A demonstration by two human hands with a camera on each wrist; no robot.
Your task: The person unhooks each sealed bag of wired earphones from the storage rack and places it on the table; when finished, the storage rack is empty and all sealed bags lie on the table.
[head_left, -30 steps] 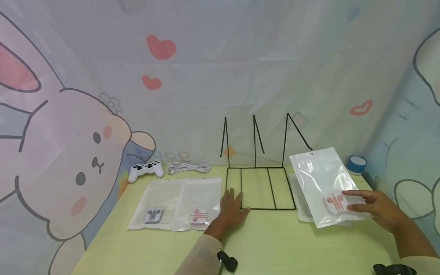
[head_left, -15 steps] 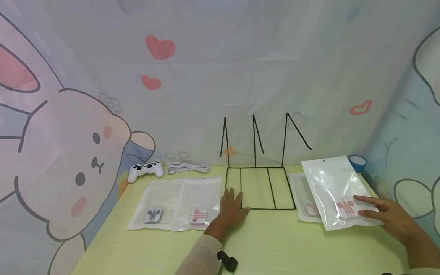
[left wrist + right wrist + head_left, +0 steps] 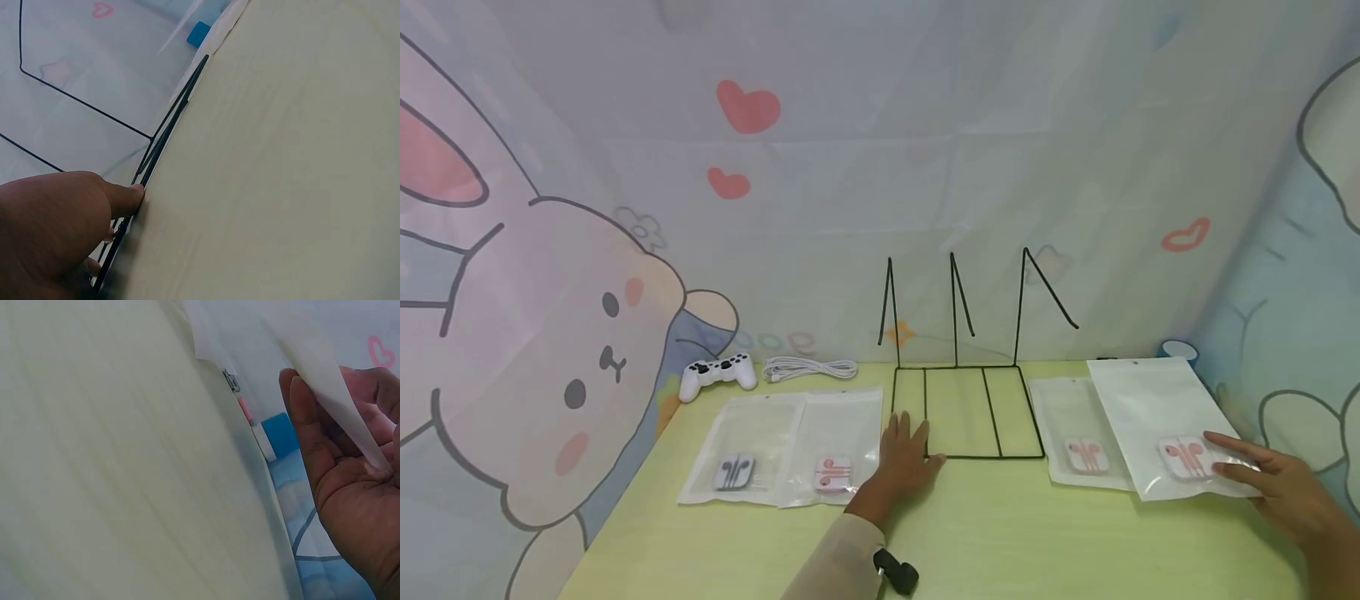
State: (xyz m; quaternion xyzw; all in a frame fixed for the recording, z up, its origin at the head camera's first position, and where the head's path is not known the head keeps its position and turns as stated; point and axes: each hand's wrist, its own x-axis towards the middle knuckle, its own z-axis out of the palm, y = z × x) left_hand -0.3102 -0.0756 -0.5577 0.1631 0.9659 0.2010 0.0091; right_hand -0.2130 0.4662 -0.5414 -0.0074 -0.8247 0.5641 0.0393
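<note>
My right hand [image 3: 1285,492] grips the lower right side of a white plastic bag with pink earphones [image 3: 1168,408] in it. In the right wrist view the bag [image 3: 344,406] runs between the fingers and the palm. A second bag with pink earphones [image 3: 1063,408] lies partly beneath it. My left hand [image 3: 904,458] rests with spread fingers on the front left corner of a black wire rack [image 3: 997,417]. The left wrist view shows the thumb [image 3: 125,199] against the wire. Three bent prongs rise from the rack's back, with nothing hanging on them.
Left of the rack lie two more bags, one with grey earphones [image 3: 748,417] and one with pink earphones [image 3: 850,425]. Behind them are a white game controller [image 3: 718,375] and a coiled white cable [image 3: 810,367]. Blue tape [image 3: 1180,351] stands at the back right.
My right hand has carried the bag to the right and lowered it, uncovering more of the bag beneath. The left hand has stayed on the rack.
</note>
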